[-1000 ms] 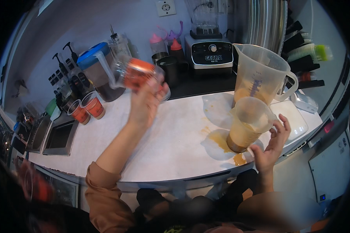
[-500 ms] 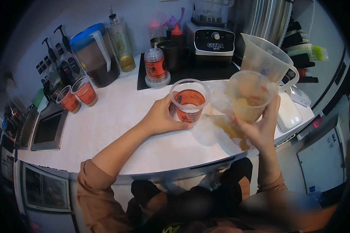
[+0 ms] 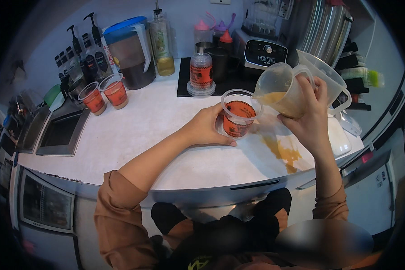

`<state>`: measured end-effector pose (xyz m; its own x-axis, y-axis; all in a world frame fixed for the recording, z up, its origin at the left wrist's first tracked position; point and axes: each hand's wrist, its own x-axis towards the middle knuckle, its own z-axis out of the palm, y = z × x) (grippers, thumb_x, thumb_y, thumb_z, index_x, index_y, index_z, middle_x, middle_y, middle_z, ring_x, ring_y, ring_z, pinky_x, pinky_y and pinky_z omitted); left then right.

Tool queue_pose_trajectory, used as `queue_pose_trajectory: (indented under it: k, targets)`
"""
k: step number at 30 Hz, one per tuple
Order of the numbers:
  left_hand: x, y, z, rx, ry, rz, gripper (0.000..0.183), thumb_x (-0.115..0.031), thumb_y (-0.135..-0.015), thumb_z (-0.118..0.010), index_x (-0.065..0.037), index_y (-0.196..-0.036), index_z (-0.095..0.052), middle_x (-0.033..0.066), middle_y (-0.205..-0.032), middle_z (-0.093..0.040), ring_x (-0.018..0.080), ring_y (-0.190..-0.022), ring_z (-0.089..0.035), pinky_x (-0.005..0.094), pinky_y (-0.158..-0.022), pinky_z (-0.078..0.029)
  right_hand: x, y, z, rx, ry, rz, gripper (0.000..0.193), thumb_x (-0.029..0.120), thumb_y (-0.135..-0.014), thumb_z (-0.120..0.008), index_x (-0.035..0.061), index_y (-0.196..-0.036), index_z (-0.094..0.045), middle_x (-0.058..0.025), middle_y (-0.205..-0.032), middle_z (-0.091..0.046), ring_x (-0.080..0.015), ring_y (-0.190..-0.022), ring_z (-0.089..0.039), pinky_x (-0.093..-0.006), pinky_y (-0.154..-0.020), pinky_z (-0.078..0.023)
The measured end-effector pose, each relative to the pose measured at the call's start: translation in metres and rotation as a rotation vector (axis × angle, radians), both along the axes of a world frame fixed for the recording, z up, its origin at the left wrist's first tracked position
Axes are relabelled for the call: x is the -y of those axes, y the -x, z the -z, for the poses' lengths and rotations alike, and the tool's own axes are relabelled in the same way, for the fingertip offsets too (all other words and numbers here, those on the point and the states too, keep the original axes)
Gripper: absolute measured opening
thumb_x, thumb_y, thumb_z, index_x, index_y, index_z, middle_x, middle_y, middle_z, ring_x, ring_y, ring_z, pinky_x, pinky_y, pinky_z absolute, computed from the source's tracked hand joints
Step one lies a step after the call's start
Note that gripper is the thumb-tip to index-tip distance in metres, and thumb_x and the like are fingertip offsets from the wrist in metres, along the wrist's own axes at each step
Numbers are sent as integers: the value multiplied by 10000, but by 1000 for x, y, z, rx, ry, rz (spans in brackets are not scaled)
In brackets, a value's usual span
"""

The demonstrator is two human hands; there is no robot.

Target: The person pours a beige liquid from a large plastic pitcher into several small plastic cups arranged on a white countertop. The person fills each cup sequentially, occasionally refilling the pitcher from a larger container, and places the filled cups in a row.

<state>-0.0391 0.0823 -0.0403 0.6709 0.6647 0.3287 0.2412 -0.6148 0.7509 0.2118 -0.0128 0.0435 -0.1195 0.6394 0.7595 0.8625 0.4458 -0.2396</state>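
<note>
My left hand (image 3: 208, 129) grips a clear plastic cup with an orange and black label (image 3: 237, 115) that stands upright on the white counter (image 3: 157, 135). My right hand (image 3: 308, 112) holds a small translucent measuring jug (image 3: 281, 91) tilted leftward, its spout at the cup's rim. Tan liquid lies in the jug's lower part. Whether liquid is flowing into the cup is unclear. A larger translucent jug (image 3: 329, 76) stands just behind my right hand.
A brown spill (image 3: 284, 153) stains the counter right of the cup. Two orange-labelled cups (image 3: 104, 95) stand at the left beside a sink (image 3: 60, 132). At the back are a stack of cups (image 3: 201, 72), a blue-lidded container (image 3: 130, 50), pump bottles (image 3: 83, 47) and a blender base (image 3: 265, 51).
The cup came from raised in my left hand down onto the counter. My right hand lifted the small jug off the counter and tilted it over the cup.
</note>
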Motion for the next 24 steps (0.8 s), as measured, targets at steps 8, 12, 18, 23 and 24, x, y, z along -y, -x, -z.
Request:
queue_pose_trajectory:
  k: [8, 12, 18, 23, 24]
  targets:
    - [-2, 0, 3, -46, -21, -33, 904, -273, -588, -914, -35, -1335, -464, 149, -1267, -581, 264, -1164, -568, 380, -1027, -427, 1, 0, -7, 150, -9, 70, 864, 0, -539, -822, 165, -1325, -505, -170, -1336, -405, -392, -1073, -563, -450, -904, -488]
    - [-5, 0, 9, 2, -21, -20, 911, -256, -568, -908, -43, -1335, -464, 160, -1249, -580, 282, -1154, -565, 383, -1016, -433, 1, 0, -9, 194, -20, 101, 864, 8, -536, -824, 181, -1324, -514, -170, -1347, -412, -374, -1085, -557, -448, -903, -479]
    - [-6, -2, 8, 15, -14, -4, 922, -247, -555, -906, -47, -1337, -460, 168, -1256, -576, 304, -1177, -555, 393, -1025, -430, 3, 1, -14, 256, -10, 115, 876, 8, -533, -817, 181, -1335, -511, -159, -1359, -420, -350, -1121, -546, -434, -924, -452]
    - [-4, 0, 6, -37, -33, -26, 937, -288, -573, -916, -33, -1347, -452, 161, -1290, -561, 278, -1199, -545, 385, -1048, -408, 1, 1, -14, 282, -17, 96, 874, 11, -535, -815, 185, -1336, -514, -146, -1372, -425, -320, -1151, -541, -422, -939, -427]
    - [-4, 0, 6, -53, -45, -37, 942, -298, -570, -917, -34, -1346, -454, 163, -1289, -560, 281, -1201, -544, 386, -1048, -407, 0, 1, -14, 287, -17, 100, 868, 10, -537, -814, 185, -1333, -515, -142, -1375, -427, -319, -1156, -540, -423, -942, -426]
